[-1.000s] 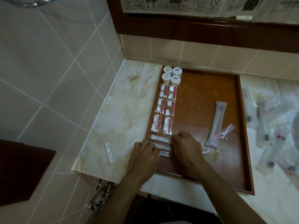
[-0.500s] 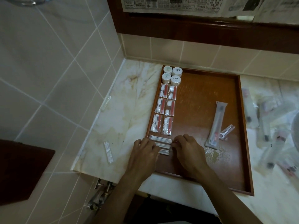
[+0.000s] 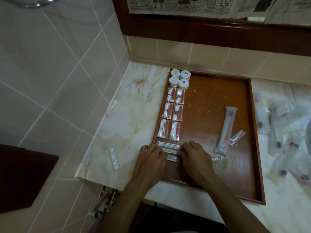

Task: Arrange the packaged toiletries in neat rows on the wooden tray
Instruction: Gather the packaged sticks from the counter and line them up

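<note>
Two columns stand finished at the left edge of the wooden tray: four round white tubs at the far end, then six red-and-white sachets. Left hand and right hand, fingers curled, pinch the ends of the cotton-swab packets at the near end, squaring them. Judgement: roughly a third done. Left: toothbrush pack, floss-pick packet, loose packets on the counter to the right, one strip packet to the left.

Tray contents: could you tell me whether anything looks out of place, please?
Yes. On the tray a long packet lies slanted, apart from the neat rows; one small packet lies off the tray on the counter.
</note>
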